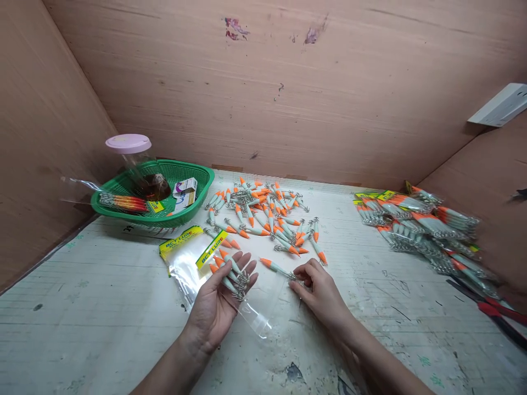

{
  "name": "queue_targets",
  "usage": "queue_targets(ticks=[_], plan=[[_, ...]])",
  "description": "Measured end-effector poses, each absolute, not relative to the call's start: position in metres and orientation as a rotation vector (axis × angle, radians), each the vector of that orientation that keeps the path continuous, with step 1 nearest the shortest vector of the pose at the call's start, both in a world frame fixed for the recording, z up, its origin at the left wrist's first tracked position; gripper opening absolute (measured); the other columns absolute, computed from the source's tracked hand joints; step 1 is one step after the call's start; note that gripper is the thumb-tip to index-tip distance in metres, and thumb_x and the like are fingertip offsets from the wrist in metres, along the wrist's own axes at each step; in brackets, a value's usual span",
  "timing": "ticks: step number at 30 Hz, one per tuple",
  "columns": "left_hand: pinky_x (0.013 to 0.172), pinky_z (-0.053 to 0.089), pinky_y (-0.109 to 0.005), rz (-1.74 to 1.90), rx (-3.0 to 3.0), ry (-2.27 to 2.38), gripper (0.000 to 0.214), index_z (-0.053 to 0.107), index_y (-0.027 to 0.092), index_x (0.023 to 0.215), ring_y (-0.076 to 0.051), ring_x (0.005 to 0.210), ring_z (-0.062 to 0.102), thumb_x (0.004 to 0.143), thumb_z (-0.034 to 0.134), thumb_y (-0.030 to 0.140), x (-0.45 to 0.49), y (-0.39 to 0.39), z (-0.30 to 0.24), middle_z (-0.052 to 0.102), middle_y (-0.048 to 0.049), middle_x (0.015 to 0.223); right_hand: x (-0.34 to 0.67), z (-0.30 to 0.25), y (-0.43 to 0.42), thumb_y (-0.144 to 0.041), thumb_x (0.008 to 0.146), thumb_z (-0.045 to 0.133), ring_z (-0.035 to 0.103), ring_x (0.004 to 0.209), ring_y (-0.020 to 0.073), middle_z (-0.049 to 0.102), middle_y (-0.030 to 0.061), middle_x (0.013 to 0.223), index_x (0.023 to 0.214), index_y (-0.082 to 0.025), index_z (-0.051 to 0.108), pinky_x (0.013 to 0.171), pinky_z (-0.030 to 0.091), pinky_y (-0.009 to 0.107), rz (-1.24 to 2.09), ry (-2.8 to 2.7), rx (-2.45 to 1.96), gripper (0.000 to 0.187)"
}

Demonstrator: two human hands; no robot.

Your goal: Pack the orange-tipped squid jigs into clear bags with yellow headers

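Several orange-tipped pale squid lures (231, 274) lie side by side across my left hand (220, 302), the thumb pressed over them and the fingers curled beneath. Their metal hook crowns stick out toward the fingertips. Between finger and thumb, my right hand (319, 288) pinches one more squid lure (275, 267) by its hook end, its orange tip pointing left. A clear plastic bag (257, 321) with a yellow header lies under and around my left hand; whether the hand touches it I cannot tell. Beside it is a stack of clear bags (181, 274) with yellow headers.
Loose lures (267, 211) are heaped mid-table. A green basket (208, 178) at left holds a pink-lidded jar (128, 144), a small box and a packet of red-orange lures (123, 203). Packed lures (424, 225) pile up at right, beside red-handled pliers (494, 312). Wooden walls enclose the table.
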State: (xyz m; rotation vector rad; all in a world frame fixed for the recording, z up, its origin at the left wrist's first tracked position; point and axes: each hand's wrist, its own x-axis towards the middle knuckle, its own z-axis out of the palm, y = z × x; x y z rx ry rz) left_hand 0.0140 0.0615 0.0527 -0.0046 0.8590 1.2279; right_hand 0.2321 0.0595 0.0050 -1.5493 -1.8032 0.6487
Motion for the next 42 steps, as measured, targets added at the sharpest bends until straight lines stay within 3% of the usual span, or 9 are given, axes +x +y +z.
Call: queue_targets(ticks=[7, 10, 17, 25, 30, 35, 38, 40, 42], plan=[[0.068, 0.061, -0.033, 1.267, -0.038, 0.817, 0.021, 0.062, 0.007, 0.101, -0.022, 0.084, 0.070, 0.085, 0.049, 0.008, 0.008, 0.068, 0.054, 0.073, -0.0112, 0.093, 0.238, 0.013, 0.062, -0.008, 0.081, 0.047, 0.056, 0.091, 0.0186, 0.056, 0.0088, 0.108, 0.116, -0.022, 0.053, 0.079, 0.050, 0.034, 0.691, -2.248, -1.233, 0.038], [0.068, 0.061, -0.033, 1.273, -0.041, 0.809, 0.020, 0.063, 0.007, 0.100, -0.022, 0.084, 0.070, 0.086, 0.049, 0.009, 0.008, 0.070, 0.052, 0.073, -0.0108, 0.092, 0.241, 0.018, 0.070, -0.008, 0.084, 0.043, 0.056, 0.094, 0.0192, 0.059, 0.0086, 0.103, 0.111, -0.022, 0.058, 0.082, 0.049, 0.034, 0.696, -2.376, -1.114, 0.033], [0.069, 0.060, -0.033, 1.280, -0.038, 0.821, 0.019, 0.062, 0.007, 0.100, -0.022, 0.083, 0.070, 0.085, 0.050, 0.009, 0.008, 0.068, 0.049, 0.072, -0.0112, 0.092, 0.245, 0.026, 0.059, -0.016, 0.090, 0.043, 0.059, 0.080, 0.0162, 0.059, 0.0087, 0.093, 0.105, -0.019, 0.059, 0.068, 0.050, 0.028, 0.644, -2.396, -1.078, 0.021], [0.075, 0.059, -0.036, 1.248, -0.006, 0.803, 0.021, 0.061, 0.010, 0.104, -0.025, 0.090, 0.068, 0.083, 0.055, 0.013, 0.012, 0.067, 0.042, 0.071, -0.0108, 0.101, 0.254, 0.097, 0.013, -0.021, 0.087, 0.057, 0.064, 0.075, 0.0163, 0.063, 0.0046, 0.084, 0.110, -0.025, 0.058, 0.063, 0.054, 0.025, 0.920, -2.171, -0.924, 0.023], [0.081, 0.056, -0.038, 1.171, 0.062, 0.760, 0.029, 0.059, 0.011, 0.110, -0.026, 0.096, 0.066, 0.082, 0.058, 0.015, 0.016, 0.059, 0.041, 0.068, -0.0122, 0.108, 0.225, 0.092, 0.009, -0.015, 0.085, 0.058, 0.064, 0.070, 0.0125, 0.065, 0.0040, 0.085, 0.110, -0.021, 0.058, 0.059, 0.053, 0.019, 0.583, -2.354, -1.004, 0.026], [0.080, 0.056, -0.036, 1.100, 0.129, 0.737, 0.037, 0.055, 0.011, 0.119, -0.024, 0.091, 0.068, 0.082, 0.057, 0.015, 0.023, 0.050, 0.042, 0.071, -0.0125, 0.100, 0.202, 0.061, 0.012, -0.011, 0.086, 0.053, 0.064, 0.087, 0.0181, 0.067, 0.0111, 0.101, 0.111, -0.015, 0.056, 0.075, 0.055, 0.030, 0.157, -2.235, -1.009, 0.025], [0.079, 0.056, -0.038, 1.082, 0.156, 0.693, 0.039, 0.054, 0.012, 0.121, -0.024, 0.090, 0.068, 0.082, 0.057, 0.015, 0.025, 0.048, 0.042, 0.071, -0.0122, 0.099, 0.201, 0.054, 0.011, -0.007, 0.086, 0.052, 0.060, 0.102, 0.0231, 0.059, 0.0174, 0.119, 0.119, -0.012, 0.054, 0.083, 0.052, 0.037, 0.038, -2.297, -0.950, 0.034], [0.079, 0.056, -0.039, 1.074, 0.162, 0.682, 0.039, 0.054, 0.012, 0.121, -0.025, 0.091, 0.067, 0.082, 0.058, 0.015, 0.024, 0.047, 0.043, 0.070, -0.0125, 0.101, 0.204, 0.054, 0.009, -0.005, 0.086, 0.050, 0.059, 0.102, 0.0220, 0.056, 0.0185, 0.120, 0.126, -0.011, 0.051, 0.081, 0.053, 0.034, 0.034, -2.286, -0.945, 0.040], [0.080, 0.056, -0.040, 1.055, 0.165, 0.671, 0.037, 0.056, 0.012, 0.118, -0.027, 0.095, 0.066, 0.082, 0.058, 0.017, 0.025, 0.046, 0.044, 0.069, -0.0134, 0.105, 0.205, 0.054, 0.007, -0.004, 0.087, 0.048, 0.060, 0.092, 0.0174, 0.059, 0.0144, 0.107, 0.125, -0.012, 0.052, 0.073, 0.053, 0.026, 0.076, -2.224, -0.959, 0.040]])
